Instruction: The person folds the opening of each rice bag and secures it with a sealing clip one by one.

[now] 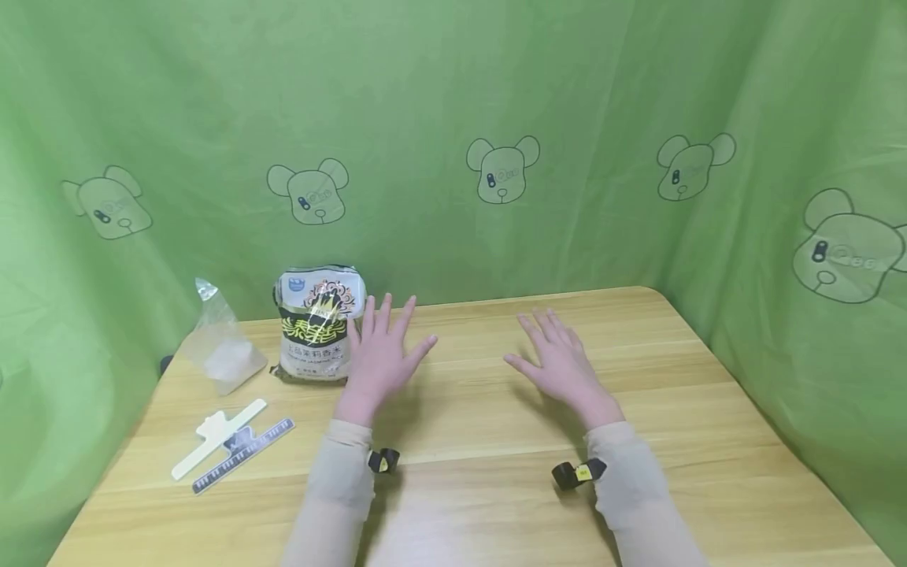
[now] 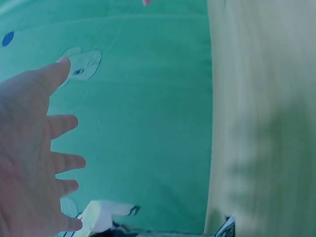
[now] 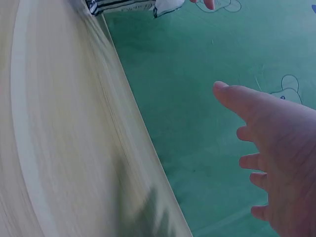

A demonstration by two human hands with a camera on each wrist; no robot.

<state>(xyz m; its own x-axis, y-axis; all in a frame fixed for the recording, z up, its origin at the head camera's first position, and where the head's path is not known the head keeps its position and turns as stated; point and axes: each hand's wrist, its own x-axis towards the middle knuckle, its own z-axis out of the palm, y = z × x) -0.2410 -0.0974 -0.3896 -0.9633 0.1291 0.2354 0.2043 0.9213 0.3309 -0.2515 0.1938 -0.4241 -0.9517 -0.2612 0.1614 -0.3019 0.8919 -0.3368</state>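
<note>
White plastic bar clip (image 1: 201,457); clear plastic pouch (image 1: 230,362), white contents; dark piano-key-print bar clip (image 1: 241,458). Then black-and-white plastic rice bag (image 1: 315,350), upright: "上品茉莉香米", "JASMINE RICE"; smallest print illegible. My left hand (image 1: 383,362), beside it: fingers spread, grasping nothing. My right hand (image 1: 563,366), well apart: likewise released.

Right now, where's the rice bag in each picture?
Head: the rice bag stands left of centre, beside the left hand.
Left wrist: part of the rice bag, bottom edge, left of centre.
Right wrist: part of the rice bag, top edge, left of centre.
Shared landmark: the green curtain.
</note>
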